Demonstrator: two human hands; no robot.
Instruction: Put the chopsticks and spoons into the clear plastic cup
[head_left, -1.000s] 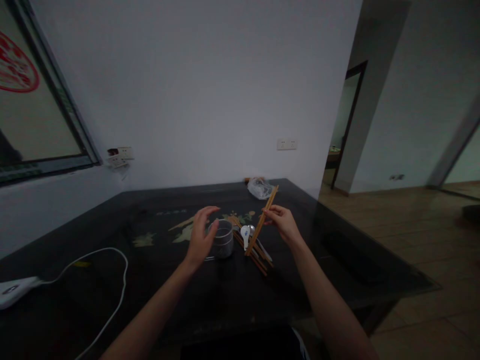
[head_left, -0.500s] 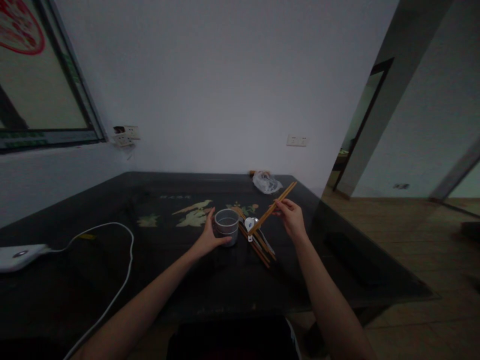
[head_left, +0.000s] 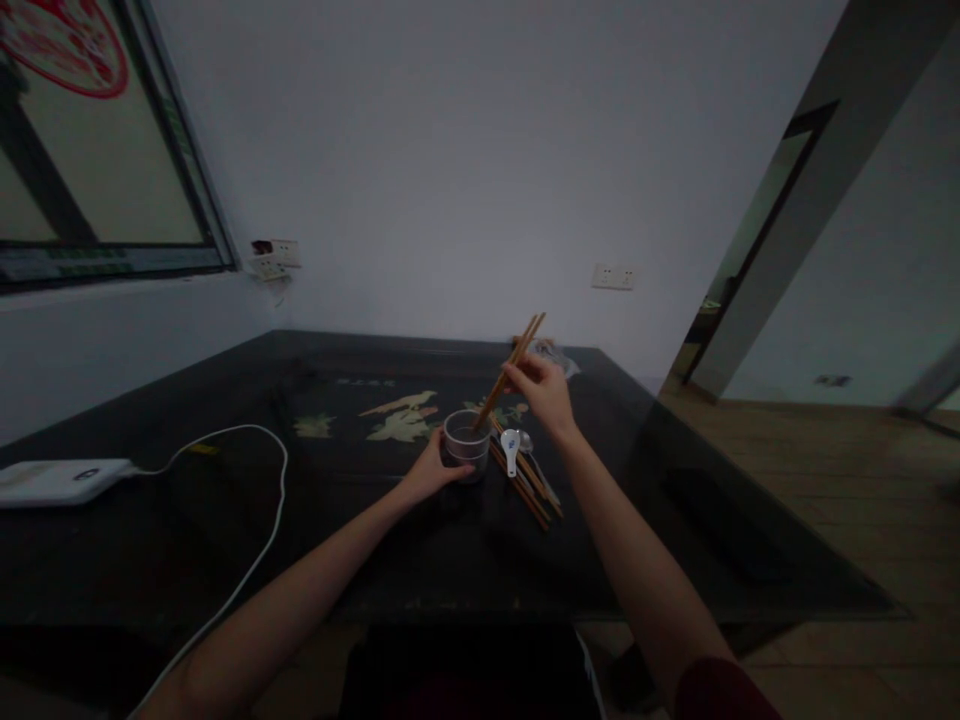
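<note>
My left hand (head_left: 439, 468) is wrapped round the side of a grey cup (head_left: 466, 462) on the dark table, thumb across its front. Between the fingertips of my right hand (head_left: 541, 392) is a pair of wooden chopsticks (head_left: 508, 372), slanted, with their lower ends inside the cup's mouth. Just right of the cup lie a white spoon (head_left: 511, 452) with a blue mark, a metal spoon (head_left: 525, 442) and several more wooden chopsticks (head_left: 531, 500) in a loose bundle.
A white device (head_left: 64, 482) with a white cable (head_left: 279, 500) lies on the left of the table (head_left: 360, 570). A clear plastic bag (head_left: 559, 357) sits at the back, partly behind my right hand. A dark flat object (head_left: 724, 520) lies at the right.
My right hand has moved left and up, tilting the chopsticks steeper and bringing their lower ends into the cup. My left hand still holds the cup. The camera view has shifted slightly.
</note>
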